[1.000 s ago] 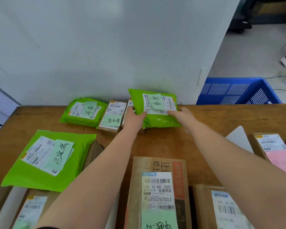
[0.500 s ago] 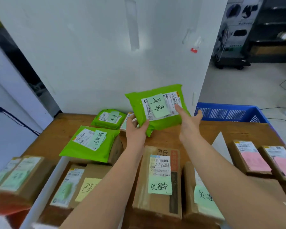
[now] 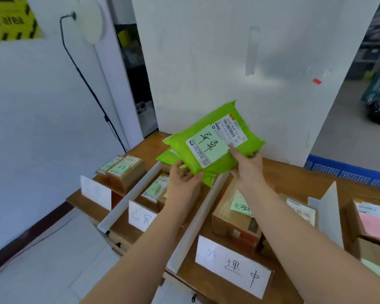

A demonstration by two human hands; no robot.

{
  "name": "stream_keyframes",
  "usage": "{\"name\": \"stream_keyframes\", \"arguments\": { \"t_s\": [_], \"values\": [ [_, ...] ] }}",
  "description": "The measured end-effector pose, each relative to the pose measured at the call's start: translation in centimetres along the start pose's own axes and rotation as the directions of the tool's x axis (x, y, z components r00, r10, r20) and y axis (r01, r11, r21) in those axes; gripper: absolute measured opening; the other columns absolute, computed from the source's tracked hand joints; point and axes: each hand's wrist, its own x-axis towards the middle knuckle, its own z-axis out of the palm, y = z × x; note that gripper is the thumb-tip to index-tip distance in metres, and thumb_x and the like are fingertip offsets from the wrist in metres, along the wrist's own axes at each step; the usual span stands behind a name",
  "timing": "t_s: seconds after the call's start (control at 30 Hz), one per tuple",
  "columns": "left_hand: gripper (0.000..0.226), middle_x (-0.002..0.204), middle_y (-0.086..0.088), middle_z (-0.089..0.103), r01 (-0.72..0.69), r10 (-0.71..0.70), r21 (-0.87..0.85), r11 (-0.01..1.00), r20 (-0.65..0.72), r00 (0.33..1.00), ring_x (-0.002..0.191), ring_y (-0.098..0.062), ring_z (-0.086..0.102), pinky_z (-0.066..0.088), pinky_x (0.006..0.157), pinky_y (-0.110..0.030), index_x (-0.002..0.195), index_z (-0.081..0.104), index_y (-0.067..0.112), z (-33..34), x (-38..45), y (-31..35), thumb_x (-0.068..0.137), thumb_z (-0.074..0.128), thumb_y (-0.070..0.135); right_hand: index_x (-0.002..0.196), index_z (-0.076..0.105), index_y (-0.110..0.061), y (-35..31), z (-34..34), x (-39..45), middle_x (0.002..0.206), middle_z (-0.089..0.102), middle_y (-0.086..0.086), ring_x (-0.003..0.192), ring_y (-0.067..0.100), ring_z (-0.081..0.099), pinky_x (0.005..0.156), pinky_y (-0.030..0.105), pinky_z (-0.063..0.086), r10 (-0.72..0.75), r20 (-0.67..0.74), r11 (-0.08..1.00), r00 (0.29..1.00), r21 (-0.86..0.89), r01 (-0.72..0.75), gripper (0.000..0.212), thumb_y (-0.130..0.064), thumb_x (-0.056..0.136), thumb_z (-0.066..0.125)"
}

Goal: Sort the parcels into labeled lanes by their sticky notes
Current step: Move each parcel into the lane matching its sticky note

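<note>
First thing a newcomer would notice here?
The bright green parcel, held up mid-frame over the table by the left hand and right hand, a pale green sticky note on its label. Next, the white lane sign with black handwriting at the table's near edge.

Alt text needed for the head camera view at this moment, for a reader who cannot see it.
Two bare hands, the left hand and the right hand, hold a green parcel with a handwritten pale green sticky note above a wooden table. White dividers split the table into lanes with handwritten lane cards, and cardboard boxes lie in the lanes.
</note>
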Motion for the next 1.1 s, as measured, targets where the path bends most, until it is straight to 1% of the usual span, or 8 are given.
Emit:
{"name": "stream_keyframes", "arguments": {
  "t_s": [0.17, 0.3, 0.47, 0.57, 0.67, 0.83, 1.0, 1.1],
  "values": [
    [0.064, 0.107, 0.000, 0.063, -0.027, 0.028, 0.017, 1.000, -0.121, 0.992, 0.083, -0.008, 0.068, 0.056, 0.065, -0.023, 0.122, 0.041, 0.020, -6.4, -1.6, 3.0, 0.072, 0.076, 0.003, 0.115, 0.046, -0.021, 2.0, 3.5, -1.6, 0.102, 0.064, -0.005, 0.096, 0.020, 0.063, 0.079, 0.043, 0.053, 0.050, 0.128, 0.997, 0.990, -0.057, -0.043, 0.045, -0.002, 0.080, 0.068],
    [0.070, 0.113, 0.003, 0.059, -0.032, 0.028, -0.019, 0.999, -0.204, 0.979, 0.099, -0.012, 0.064, 0.055, 0.078, -0.031, 0.125, 0.036, 0.027, -11.5, -2.1, 4.9, 0.071, 0.077, 0.010, 0.112, 0.051, -0.021, 4.6, 6.7, -2.4, 0.103, 0.066, -0.001, 0.095, 0.020, 0.064, 0.072, 0.039, 0.054, 0.120, 0.237, 0.990, 0.964, -0.103, -0.098, 0.038, -0.003, 0.082, 0.066],
    [0.060, 0.119, 0.005, 0.051, -0.041, 0.067, 0.107, 0.993, -0.257, 0.964, 0.102, -0.016, 0.058, 0.050, 0.067, -0.021, 0.129, 0.035, 0.025, -17.7, -1.7, 7.4, 0.080, 0.069, 0.016, 0.117, 0.052, -0.019, 8.7, 11.1, -3.6, 0.112, 0.064, 0.005, 0.096, 0.022, 0.063, 0.075, 0.040, 0.053, 0.187, 0.298, 0.975, 0.936, -0.173, -0.140, 0.039, -0.004, 0.082, 0.065],
    [0.039, 0.108, 0.005, 0.056, 0.001, 0.055, 0.218, 0.976, -0.251, 0.966, 0.088, -0.007, 0.060, 0.050, 0.057, -0.017, 0.116, 0.051, 0.025, -21.6, -1.2, 8.6, 0.081, 0.068, 0.022, 0.120, 0.052, -0.015, 11.5, 14.1, -4.7, 0.114, 0.064, 0.008, 0.095, 0.023, 0.064, 0.069, 0.035, 0.053, 0.216, 0.322, 0.971, 0.922, -0.173, -0.167, 0.040, -0.003, 0.083, 0.063],
    [0.033, 0.105, 0.001, 0.062, 0.044, 0.030, 0.291, 0.956, -0.246, 0.969, 0.090, -0.013, 0.063, 0.054, 0.059, -0.024, 0.110, 0.060, 0.024, -26.0, -0.2, 9.6, 0.078, 0.072, 0.027, 0.125, 0.051, -0.012, 14.6, 17.2, -5.6, 0.119, 0.062, 0.011, 0.096, 0.024, 0.063, 0.074, 0.038, 0.053, 0.226, 0.321, 0.968, 0.920, -0.182, -0.174, 0.044, -0.003, 0.084, 0.063],
    [0.032, 0.097, -0.001, 0.066, 0.081, 0.002, 0.349, 0.934, -0.229, 0.973, 0.081, -0.015, 0.066, 0.059, 0.064, -0.034, 0.104, 0.062, 0.021, -32.5, 1.9, 10.2, 0.076, 0.075, 0.027, 0.121, 0.055, -0.013, 19.3, 22.0, -6.5, 0.116, 0.064, 0.012, 0.090, 0.022, 0.065, 0.068, 0.033, 0.053, 0.184, 0.309, 0.967, 0.933, -0.226, -0.116, 0.038, -0.006, 0.085, 0.063],
    [0.036, 0.090, 0.004, 0.061, 0.100, -0.022, 0.304, 0.947, -0.250, 0.968, 0.069, -0.009, 0.065, 0.057, 0.052, -0.026, 0.109, 0.060, 0.014, -36.4, 4.9, 9.6, 0.076, 0.074, 0.022, 0.121, 0.059, -0.020, 23.9, 24.7, -6.5, 0.119, 0.065, 0.003, 0.108, 0.022, 0.061, 0.096, 0.044, 0.047, 0.226, 0.318, 0.950, 0.921, -0.281, -0.137, 0.032, -0.027, 0.091, 0.056],
    [0.022, 0.087, 0.007, 0.058, 0.104, -0.019, 0.334, 0.937, -0.250, 0.968, 0.067, -0.007, 0.065, 0.059, 0.054, -0.030, 0.094, 0.060, 0.025, -37.8, 7.5, 8.8, 0.077, 0.074, 0.022, 0.124, 0.055, -0.026, 25.8, 26.0, -5.6, 0.123, 0.062, -0.001, 0.113, 0.021, 0.058, 0.101, 0.047, 0.042, 0.250, 0.339, 0.929, 0.907, -0.349, -0.125, 0.041, -0.044, 0.087, 0.056]
  ]
}}
